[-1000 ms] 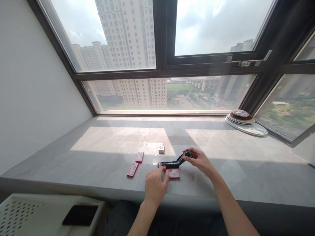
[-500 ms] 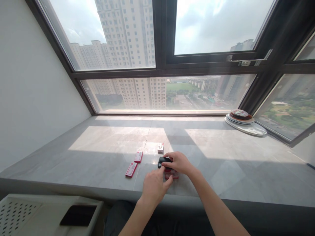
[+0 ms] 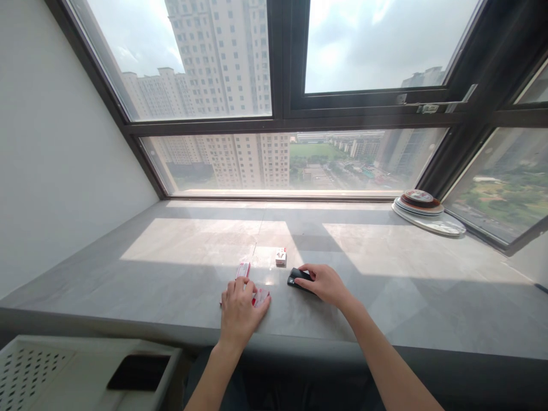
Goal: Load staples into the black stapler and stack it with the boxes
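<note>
My right hand [image 3: 323,282] grips a black stapler [image 3: 302,279] that rests on the stone sill, thumb in front and fingers over the top. To its left, my left hand [image 3: 240,311] is closed around a small red packet with a clear top [image 3: 261,297], held between thumb and fingers. Just beyond the left hand lies a flat red-and-white packet [image 3: 244,269]. Another such packet is mostly covered by that hand. A small white box with red print [image 3: 281,257] stands behind the stapler, touched by neither hand.
The grey stone sill [image 3: 363,319] runs below a dark-framed window [image 3: 282,125]. A stack of plates [image 3: 419,208] sits at its far right corner. At the lower left, below the sill's edge, is a pale plastic surface [image 3: 72,377] with a dark phone-like slab [image 3: 139,372] on it.
My left hand has moved left with the clear-topped red packet, away from the stapler and over the other packets. My right hand has shifted the stapler slightly right.
</note>
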Demonstrator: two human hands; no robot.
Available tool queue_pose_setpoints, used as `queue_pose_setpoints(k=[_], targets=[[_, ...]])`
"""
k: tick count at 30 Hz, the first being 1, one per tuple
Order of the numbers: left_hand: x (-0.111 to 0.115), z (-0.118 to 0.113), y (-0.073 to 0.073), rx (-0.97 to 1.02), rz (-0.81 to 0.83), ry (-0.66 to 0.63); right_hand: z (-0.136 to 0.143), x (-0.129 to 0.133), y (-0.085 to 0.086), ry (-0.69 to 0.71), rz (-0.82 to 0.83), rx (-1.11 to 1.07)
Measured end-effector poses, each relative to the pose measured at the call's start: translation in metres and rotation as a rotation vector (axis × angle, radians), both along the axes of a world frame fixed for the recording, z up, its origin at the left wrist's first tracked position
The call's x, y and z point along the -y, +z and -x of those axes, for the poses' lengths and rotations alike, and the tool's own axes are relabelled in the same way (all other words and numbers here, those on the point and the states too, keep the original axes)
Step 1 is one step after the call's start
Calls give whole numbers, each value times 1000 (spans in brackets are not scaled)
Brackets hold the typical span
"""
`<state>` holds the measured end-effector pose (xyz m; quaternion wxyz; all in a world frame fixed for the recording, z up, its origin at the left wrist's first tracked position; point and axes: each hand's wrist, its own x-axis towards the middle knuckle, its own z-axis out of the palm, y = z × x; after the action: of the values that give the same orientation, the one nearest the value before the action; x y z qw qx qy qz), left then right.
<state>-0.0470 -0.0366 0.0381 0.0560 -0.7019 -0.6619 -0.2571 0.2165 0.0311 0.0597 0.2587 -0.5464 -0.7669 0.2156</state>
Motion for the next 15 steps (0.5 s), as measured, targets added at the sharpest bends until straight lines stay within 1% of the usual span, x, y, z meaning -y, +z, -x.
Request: queue_pose_setpoints(k=[2, 3, 5, 7, 8, 10, 12, 15], targets=[[-8, 27, -7, 15, -29, 47, 0, 1, -1, -7, 3, 8], [-12, 38, -11, 28, -42, 37, 0, 1, -2, -11, 6, 11], [-22, 54, -20, 58, -56, -34, 1, 2, -1, -18, 7, 19], [-30, 61, -29, 82, -38, -121, 1, 4, 1, -21, 3, 25], [-33, 60, -32, 89, -18, -156, 2, 6, 2, -20, 3, 27], [-35, 53, -37, 99, 17, -186, 3, 11, 6, -14, 12, 28], [-36, 39, -39, 107, 21, -175, 5, 16, 10, -24, 26, 31], [-43, 10, -40, 121, 1, -143, 5, 23, 12, -79, 42, 29]])
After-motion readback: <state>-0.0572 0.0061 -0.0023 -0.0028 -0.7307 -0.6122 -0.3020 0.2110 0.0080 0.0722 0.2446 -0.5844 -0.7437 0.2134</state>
